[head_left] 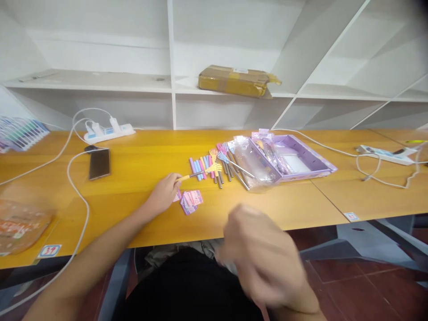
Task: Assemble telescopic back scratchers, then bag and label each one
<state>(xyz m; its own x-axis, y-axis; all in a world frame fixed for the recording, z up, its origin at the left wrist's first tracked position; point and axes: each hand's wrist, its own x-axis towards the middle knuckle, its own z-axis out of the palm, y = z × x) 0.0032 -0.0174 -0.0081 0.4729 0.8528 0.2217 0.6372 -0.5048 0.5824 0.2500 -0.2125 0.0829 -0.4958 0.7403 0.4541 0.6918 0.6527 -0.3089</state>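
Observation:
My left hand (163, 194) is closed round the yellow handle of a back scratcher (184, 178), whose metal rod and yellow claw head point right over the table. Beneath that head lie several pink, blue and yellow handle tubes (197, 168). More back scratchers (224, 158) with pink, blue and yellow heads lie in a loose pile beside them. Close to my left hand is a small stack of pink and purple cards (190, 201). Raised near the camera, my right hand (261, 254) is blurred, its fingers curled in; what they may hold is hidden.
A purple open box (301, 156) holds wrapped pieces, with clear plastic bags (256, 167) against its left side. On the left are a phone (99, 163), a power strip (109, 133) and loose white cables. A taped carton (234, 81) sits on the shelf behind.

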